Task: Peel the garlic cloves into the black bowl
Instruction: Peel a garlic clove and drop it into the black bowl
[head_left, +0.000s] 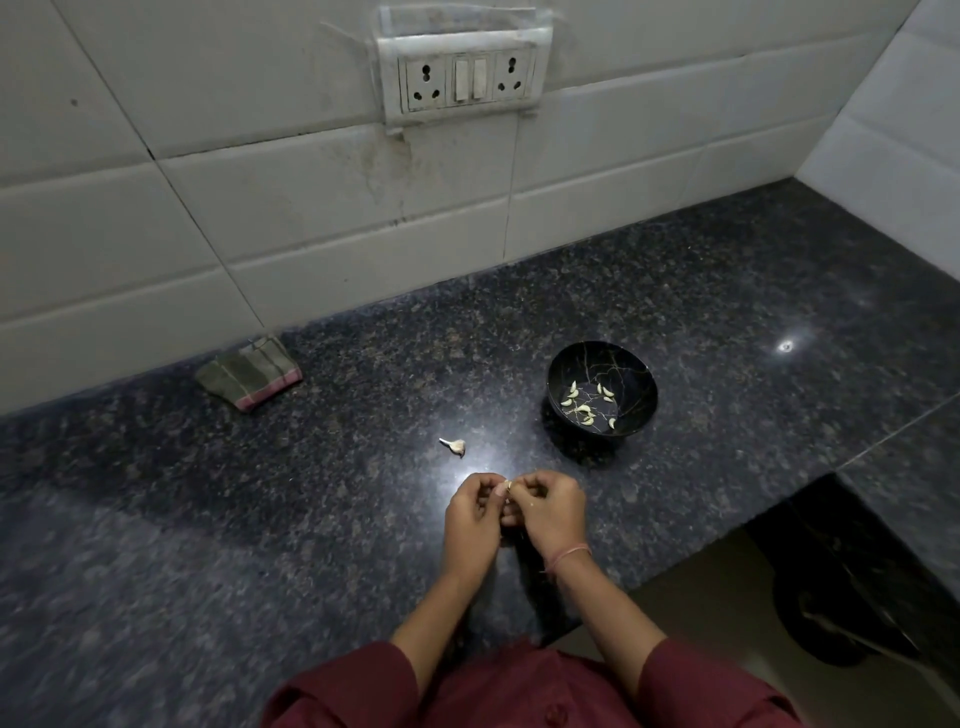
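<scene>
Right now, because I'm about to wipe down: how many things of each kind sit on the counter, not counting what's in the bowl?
Bowl: 1
Cloth: 1
Garlic clove: 1
Total: 3
One more clove is pinched between the left hand and right hand, so it is not counted.

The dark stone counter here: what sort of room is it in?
Most likely a home kitchen: a speckled stone countertop runs along a white tiled wall with a socket panel, and a black bowl holds peeled garlic cloves.
</scene>
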